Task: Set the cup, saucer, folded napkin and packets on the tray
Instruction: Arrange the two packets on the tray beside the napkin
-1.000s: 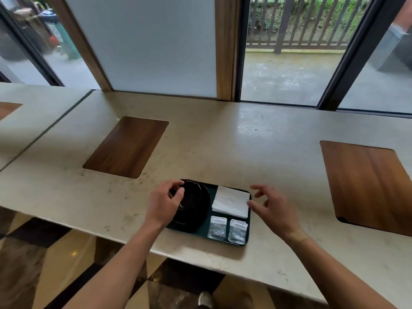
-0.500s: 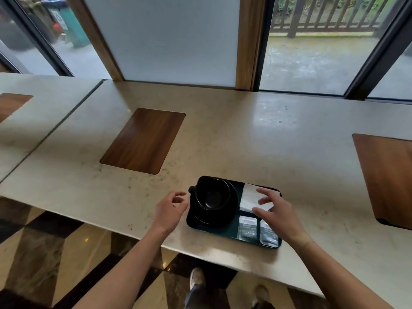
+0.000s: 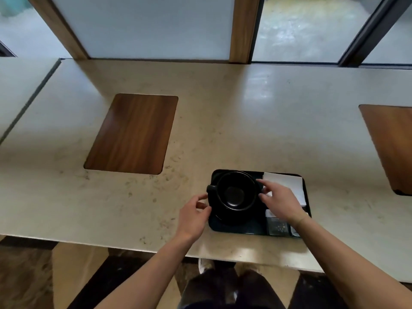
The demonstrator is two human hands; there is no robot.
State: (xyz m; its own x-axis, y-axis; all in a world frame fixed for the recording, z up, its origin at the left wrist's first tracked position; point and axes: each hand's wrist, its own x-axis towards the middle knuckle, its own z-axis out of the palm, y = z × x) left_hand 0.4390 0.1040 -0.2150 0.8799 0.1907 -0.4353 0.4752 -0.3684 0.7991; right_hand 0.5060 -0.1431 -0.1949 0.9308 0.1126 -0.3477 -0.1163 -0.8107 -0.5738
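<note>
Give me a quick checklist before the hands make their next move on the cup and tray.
1. Black ceramic cup upright on black saucer: ok.
2. Saucer inside dark rectangular tray: ok.
3. White folded napkin on tray: ok.
4. Small clear packets on tray: ok, count cannot tell, wrist covers some.
5. Left hand gripping anything: cannot tell.
6. Right hand clear of cup: cannot tell.
</note>
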